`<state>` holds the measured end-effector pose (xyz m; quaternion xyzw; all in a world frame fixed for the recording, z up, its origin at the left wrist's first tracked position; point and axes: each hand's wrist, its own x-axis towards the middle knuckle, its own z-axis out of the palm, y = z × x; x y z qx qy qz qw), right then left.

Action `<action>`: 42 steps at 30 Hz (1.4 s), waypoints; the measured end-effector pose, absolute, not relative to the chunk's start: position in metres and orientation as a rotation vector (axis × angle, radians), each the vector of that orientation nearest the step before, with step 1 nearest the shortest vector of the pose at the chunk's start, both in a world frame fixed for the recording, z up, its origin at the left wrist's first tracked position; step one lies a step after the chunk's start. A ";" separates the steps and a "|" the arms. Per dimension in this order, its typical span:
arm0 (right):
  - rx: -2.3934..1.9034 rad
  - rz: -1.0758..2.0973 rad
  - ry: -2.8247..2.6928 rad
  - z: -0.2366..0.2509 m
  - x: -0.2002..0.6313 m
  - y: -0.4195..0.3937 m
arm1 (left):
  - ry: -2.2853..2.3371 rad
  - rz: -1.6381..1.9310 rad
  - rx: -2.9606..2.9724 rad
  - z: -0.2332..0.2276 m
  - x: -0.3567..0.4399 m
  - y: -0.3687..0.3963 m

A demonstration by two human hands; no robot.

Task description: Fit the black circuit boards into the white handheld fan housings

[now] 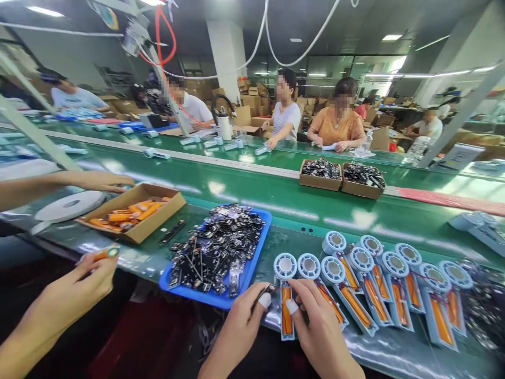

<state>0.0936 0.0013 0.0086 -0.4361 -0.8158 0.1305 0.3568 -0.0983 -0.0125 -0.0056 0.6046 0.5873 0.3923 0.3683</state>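
Between the person's two hands at the near table edge lies a pale blue fan shell (286, 295) with an orange battery in its handle. The left hand (240, 326) pinches a small dark part at its fingertips beside the shell; the right hand (319, 331) presses curled fingers onto the handle. Just left of the left hand, a blue tray (258, 247) holds a heap of black circuit boards. Farther left, a cardboard box (158, 221) holds orange batteries. Right of the right hand lie more fan shells (394, 284) in a row. Beyond, two small cartons (341, 181) hold dark parts. A co-worker's hand (84, 284) at far left grips an orange piece.
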 end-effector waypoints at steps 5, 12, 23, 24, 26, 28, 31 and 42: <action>-1.388 0.138 -2.248 0.010 0.118 -0.015 | 1.539 0.952 1.311 -0.014 -0.099 -0.020; -1.172 0.242 -2.328 0.016 0.116 -0.002 | 1.542 1.001 1.242 -0.009 -0.093 -0.025; -1.106 1.010 -1.779 0.005 0.065 0.023 | 1.545 1.007 1.210 -0.011 -0.087 -0.029; -1.065 0.961 -1.827 0.006 0.067 0.023 | 1.539 1.012 1.188 -0.010 -0.086 -0.029; -0.953 0.893 -1.906 0.008 0.073 0.024 | 1.517 1.021 1.162 -0.007 -0.085 -0.028; -0.880 0.878 -1.950 0.009 0.078 0.024 | 1.505 1.033 1.155 -0.005 -0.083 -0.027; -0.889 0.816 -1.990 0.006 0.080 0.022 | 1.514 1.089 1.206 -0.003 -0.081 -0.024; -0.890 0.209 -2.300 0.011 0.079 0.018 | 1.593 1.155 1.506 -0.012 -0.078 -0.021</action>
